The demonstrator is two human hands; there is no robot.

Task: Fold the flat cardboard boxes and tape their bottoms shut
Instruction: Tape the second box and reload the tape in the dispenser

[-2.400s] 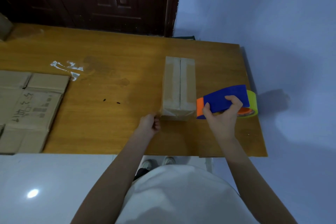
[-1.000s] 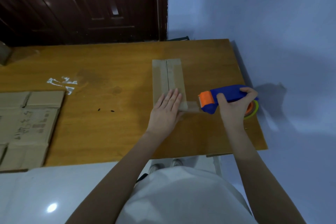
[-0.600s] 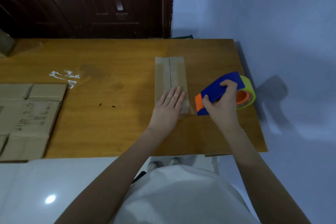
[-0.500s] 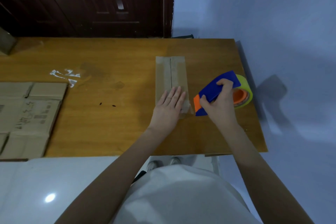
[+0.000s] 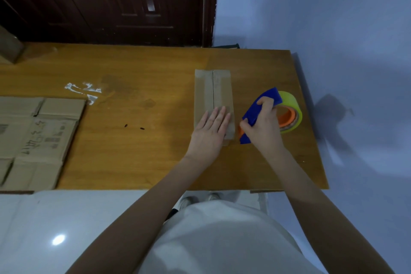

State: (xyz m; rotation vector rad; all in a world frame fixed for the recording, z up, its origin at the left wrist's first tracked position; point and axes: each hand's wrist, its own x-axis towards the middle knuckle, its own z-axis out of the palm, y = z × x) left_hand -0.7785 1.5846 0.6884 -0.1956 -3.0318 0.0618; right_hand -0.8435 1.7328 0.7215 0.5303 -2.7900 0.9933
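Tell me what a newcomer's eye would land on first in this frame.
Probably the bright blue and orange tape dispenser with its yellow-green roll, gripped by the right hand near the right end of the wooden table. Just left of it, the left hand lies flat on the near end of a narrow folded brown cardboard box. Flat brown cardboard sheets lie at the table's left edge.

left hand flat on box

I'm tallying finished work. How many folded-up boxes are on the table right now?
1. The folded box stands right of the table's middle, under the flat left hand. The flattened cardboard at the left edge is unfolded; more may lie out of frame.
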